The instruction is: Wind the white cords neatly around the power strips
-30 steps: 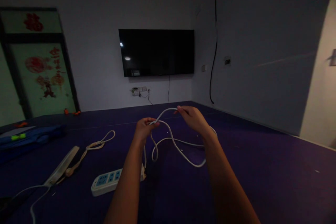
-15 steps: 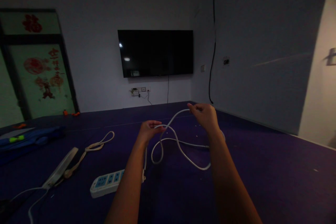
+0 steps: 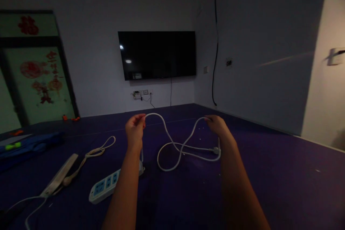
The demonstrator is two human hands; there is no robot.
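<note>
1. Pinching the white cord (image 3: 155,114) between thumb and fingers, the left hand (image 3: 134,129) was raised slightly left of the frame's centre.
2. The right hand (image 3: 219,126), right of centre and at nearly the same height, was closed on another stretch of the same cord; the exact placing of its fingers was partly hidden.
3. The hands stood well apart, with most of the visible cord between and below them. From the left hand it arched upward, then fell to the purple surface (image 3: 269,187); it crossed itself near the lower centre, formed a rounded loop, and rose again to the right hand.
4. A pale plug (image 3: 216,150) lay just below the right hand, close beside the right forearm, at the end of a strand running in from the left.
5. Beneath the left hand, a further length hung toward a white power strip (image 3: 104,188), whose blue socket panel faced up and whose middle was hidden by the left forearm.
6. At the lower left lay a second strip (image 3: 60,175), with a beige bundled cord (image 3: 94,151) near it.
7. In the upper centre, a dark television (image 3: 157,55) hung on the wall.
</note>
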